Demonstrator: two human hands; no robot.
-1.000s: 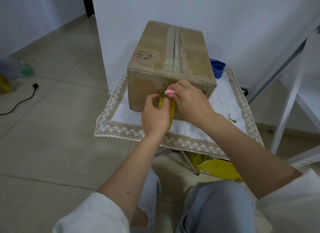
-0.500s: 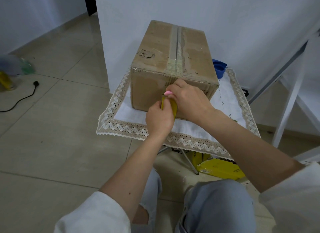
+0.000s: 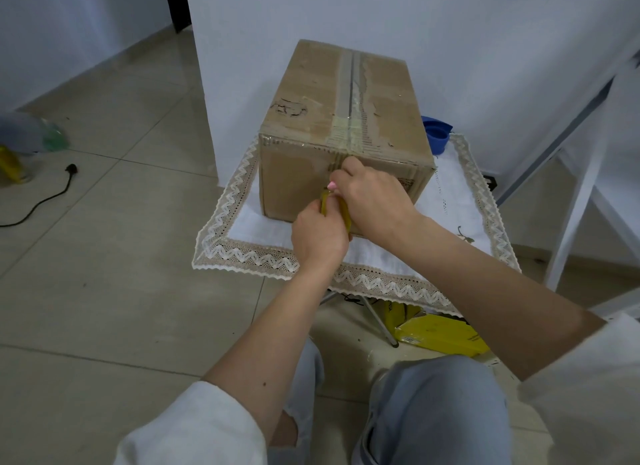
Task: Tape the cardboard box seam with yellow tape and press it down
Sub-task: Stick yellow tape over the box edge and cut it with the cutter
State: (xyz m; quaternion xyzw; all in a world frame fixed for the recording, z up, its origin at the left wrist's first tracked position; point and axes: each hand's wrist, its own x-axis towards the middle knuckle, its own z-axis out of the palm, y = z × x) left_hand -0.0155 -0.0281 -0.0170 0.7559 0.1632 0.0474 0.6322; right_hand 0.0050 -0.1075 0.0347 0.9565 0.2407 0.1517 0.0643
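A worn cardboard box (image 3: 304,118) stands on a small table covered with a white lace-edged cloth (image 3: 242,253). Its top seam (image 3: 351,83) runs away from me under old clear tape. Against the box's near face, my left hand (image 3: 318,237) grips a yellow tape roll (image 3: 325,201) from below. My right hand (image 3: 372,198) pinches the tape at the roll's top, its fingertips touching the box face just under the top edge. Most of the roll is hidden by both hands.
A blue container (image 3: 436,135) sits behind the box at its right. A yellow package (image 3: 440,333) lies on the floor under the table. A white frame (image 3: 581,173) stands at right; a black cable (image 3: 38,205) and bottles (image 3: 31,142) lie at left.
Both hands with the yellow roll stay at the box's near face; my left hand has slid slightly lower and closer on the roll. The view has shifted a little.
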